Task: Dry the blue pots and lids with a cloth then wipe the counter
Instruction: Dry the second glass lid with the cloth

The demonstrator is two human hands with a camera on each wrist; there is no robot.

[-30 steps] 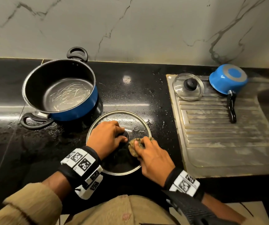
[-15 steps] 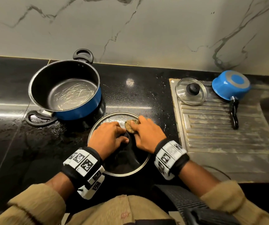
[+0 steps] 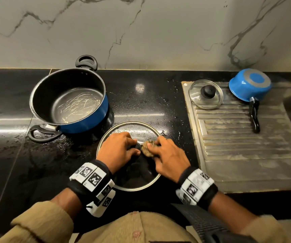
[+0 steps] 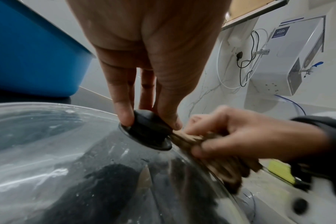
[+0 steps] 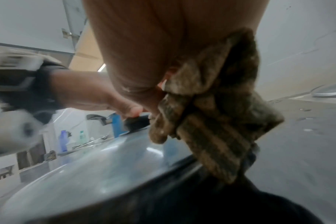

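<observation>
Now the left hand [image 3: 119, 149] pinches the black knob [image 4: 148, 128] of the big glass lid [image 3: 123, 127], pinning it flat on the black desk [image 3: 150, 106] so it can't skid. Meanwhile the right hand [image 3: 167, 155] clutches the bunched brown cloth [image 5: 211, 113] and rubs the glass just beside that knob. Upright behind sits the large blue pot [image 3: 86, 118], mouth up, probably done. Over on the steel drainboard [image 3: 246, 155] wait the small lid [image 3: 199, 99] and the upturned blue saucepan [image 3: 246, 88], likely draining.

Black counter [image 3: 141, 106] carries blue pot [image 3: 74, 109], glass lid [image 3: 123, 127].
</observation>
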